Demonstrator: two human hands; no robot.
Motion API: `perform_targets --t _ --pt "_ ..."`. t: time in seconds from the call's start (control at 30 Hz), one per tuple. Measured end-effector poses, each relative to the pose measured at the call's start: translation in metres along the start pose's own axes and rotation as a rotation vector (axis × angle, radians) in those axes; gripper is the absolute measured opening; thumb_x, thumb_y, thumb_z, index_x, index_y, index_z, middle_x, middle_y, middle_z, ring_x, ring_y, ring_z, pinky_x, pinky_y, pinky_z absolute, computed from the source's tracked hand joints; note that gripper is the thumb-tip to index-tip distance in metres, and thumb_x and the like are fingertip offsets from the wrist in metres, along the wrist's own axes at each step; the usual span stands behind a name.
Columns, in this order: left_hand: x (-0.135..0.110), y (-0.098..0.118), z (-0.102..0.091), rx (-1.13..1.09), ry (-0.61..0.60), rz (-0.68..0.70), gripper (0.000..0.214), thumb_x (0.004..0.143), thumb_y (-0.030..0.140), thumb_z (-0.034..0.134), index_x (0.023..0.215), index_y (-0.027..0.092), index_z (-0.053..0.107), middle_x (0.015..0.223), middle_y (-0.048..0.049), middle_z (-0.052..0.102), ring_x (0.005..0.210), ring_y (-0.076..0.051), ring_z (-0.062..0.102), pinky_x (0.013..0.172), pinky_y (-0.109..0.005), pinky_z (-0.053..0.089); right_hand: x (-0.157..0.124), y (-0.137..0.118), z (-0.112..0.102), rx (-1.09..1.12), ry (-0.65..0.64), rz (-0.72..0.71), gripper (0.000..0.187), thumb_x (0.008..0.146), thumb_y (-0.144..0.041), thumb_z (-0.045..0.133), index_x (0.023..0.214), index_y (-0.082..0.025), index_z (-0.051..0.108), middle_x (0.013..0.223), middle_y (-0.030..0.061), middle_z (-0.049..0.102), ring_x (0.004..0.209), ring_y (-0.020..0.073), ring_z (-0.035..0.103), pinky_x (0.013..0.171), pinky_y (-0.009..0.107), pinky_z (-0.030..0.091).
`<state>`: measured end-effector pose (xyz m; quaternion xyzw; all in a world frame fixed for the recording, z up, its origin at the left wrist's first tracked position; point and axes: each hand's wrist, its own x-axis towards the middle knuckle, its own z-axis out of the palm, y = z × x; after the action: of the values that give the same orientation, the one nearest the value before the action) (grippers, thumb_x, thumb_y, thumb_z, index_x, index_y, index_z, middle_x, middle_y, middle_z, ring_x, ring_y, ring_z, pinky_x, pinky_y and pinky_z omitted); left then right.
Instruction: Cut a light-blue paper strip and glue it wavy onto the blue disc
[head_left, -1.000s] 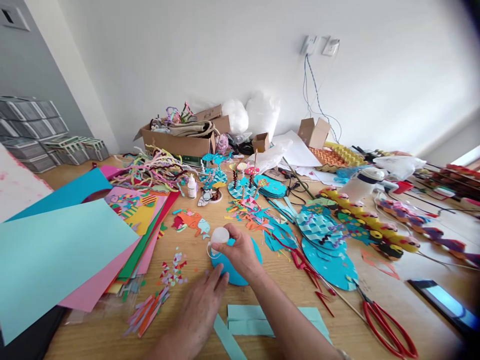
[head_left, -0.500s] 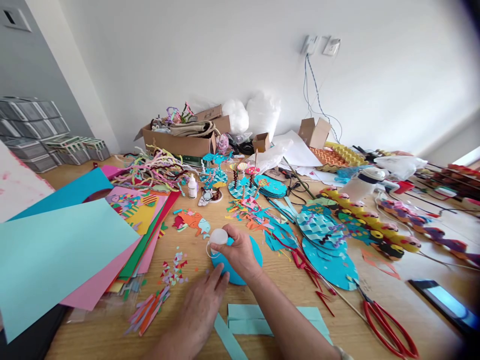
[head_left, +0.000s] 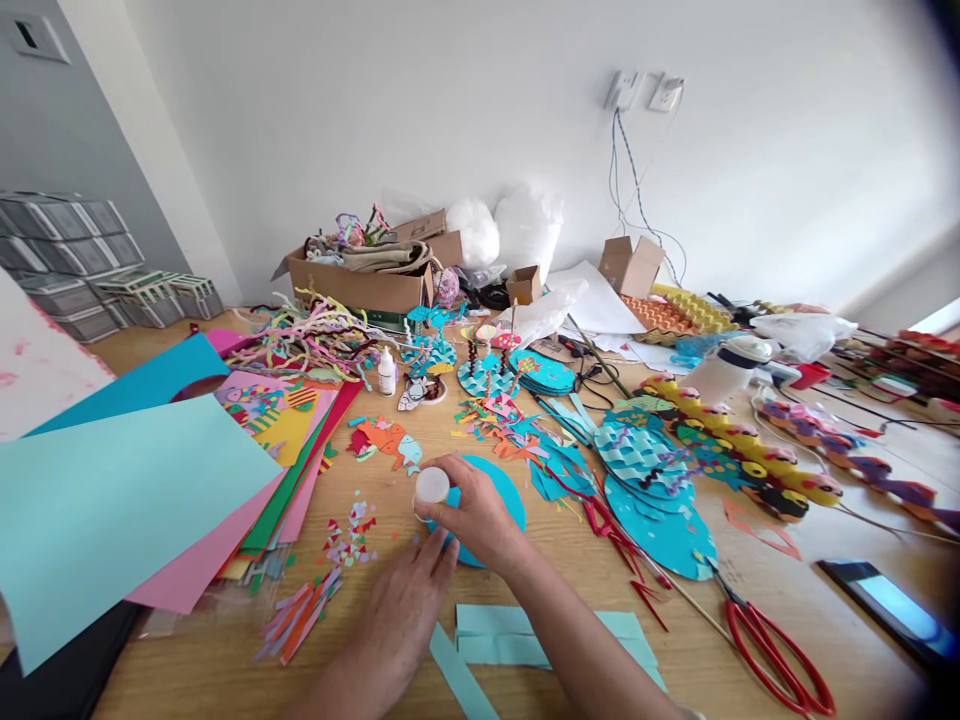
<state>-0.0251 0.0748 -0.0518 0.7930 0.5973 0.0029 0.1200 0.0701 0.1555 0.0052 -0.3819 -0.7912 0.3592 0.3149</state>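
My right hand [head_left: 480,510] is closed around a small white plastic container [head_left: 433,486] with a round pale end and a thin loop at its side. It is held over the left edge of a blue paper disc [head_left: 491,480] lying on the table. Whether the container touches the disc is hidden. My left hand [head_left: 412,595] lies palm down with fingers stretched out, its fingertips at the disc's lower left edge. Pale turquoise paper strips [head_left: 502,635] lie near my forearms.
Coloured paper sheets [head_left: 135,480] are stacked at left beside small paper scraps [head_left: 352,535]. A white glue bottle [head_left: 386,373] stands behind paper fish [head_left: 386,440]. Red-handled scissors [head_left: 776,650] and a phone [head_left: 889,610] lie at right. Pipe cleaners [head_left: 315,340] and a cardboard box [head_left: 360,280] are at the back.
My right hand has shifted the container slightly left and down, and its round end now faces up more. My left hand has barely moved.
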Motion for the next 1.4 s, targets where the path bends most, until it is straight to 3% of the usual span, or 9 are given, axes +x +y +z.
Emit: perform_targets --t 0.13,0.3,0.47,0.73,0.9,1.4 --pt "-0.001 -0.001 0.004 0.047 0.002 -0.01 0.058 0.076 -0.009 0.032 0.128 0.015 0.043 0.136 -0.0129 0.042 0.115 -0.024 0.05 0.093 -0.04 0.044 0.002 0.008 0.0 0.034 0.05 0.028 0.013 0.066 -0.021 0.068 0.078 -0.02 0.062 0.076 -0.0016 0.061 0.071 0.0133 0.054 0.065 0.023 0.04" --pt "-0.001 -0.003 0.012 0.069 0.047 0.003 0.06 0.074 -0.011 0.03 0.125 0.016 0.045 0.135 -0.0116 0.044 0.11 -0.022 0.055 0.091 -0.039 0.046 0.004 0.013 0.0 0.063 0.075 0.054 0.016 0.069 -0.028 0.066 0.081 -0.019 0.062 0.075 -0.0012 0.062 0.07 0.0134 0.055 0.064 0.023 0.042" --pt "0.0 -0.004 0.016 0.06 0.093 0.008 0.057 0.076 -0.01 0.033 0.125 0.017 0.046 0.133 -0.0117 0.046 0.112 -0.023 0.053 0.093 -0.041 0.044 0.0 0.013 0.0 0.063 0.066 0.074 0.018 0.066 -0.026 0.069 0.081 -0.019 0.062 0.075 -0.0012 0.062 0.071 0.014 0.055 0.065 0.024 0.043" --pt "-0.001 -0.003 0.012 0.037 0.073 -0.007 0.057 0.077 -0.01 0.034 0.126 0.018 0.045 0.135 -0.0106 0.044 0.115 -0.023 0.05 0.095 -0.042 0.043 0.003 0.014 0.002 0.059 0.058 0.104 0.022 0.066 -0.025 0.069 0.086 -0.019 0.062 0.077 -0.0011 0.063 0.072 0.0144 0.056 0.066 0.024 0.043" --pt "-0.002 -0.001 0.003 0.036 0.007 0.01 0.055 0.078 -0.007 0.034 0.127 0.015 0.043 0.135 -0.0127 0.044 0.117 -0.024 0.048 0.095 -0.041 0.042 0.003 0.011 0.002 0.036 0.03 0.106 0.017 0.064 -0.022 0.07 0.079 -0.019 0.063 0.072 -0.0016 0.063 0.068 0.0144 0.056 0.063 0.023 0.043" --pt "0.0 -0.003 0.013 0.059 0.077 0.004 0.058 0.075 -0.01 0.034 0.126 0.017 0.045 0.134 -0.0114 0.046 0.111 -0.023 0.053 0.094 -0.04 0.043 0.007 0.014 0.005 0.053 0.075 0.104 0.021 0.063 -0.023 0.07 0.083 -0.02 0.064 0.074 -0.0018 0.064 0.069 0.0143 0.057 0.065 0.023 0.044"
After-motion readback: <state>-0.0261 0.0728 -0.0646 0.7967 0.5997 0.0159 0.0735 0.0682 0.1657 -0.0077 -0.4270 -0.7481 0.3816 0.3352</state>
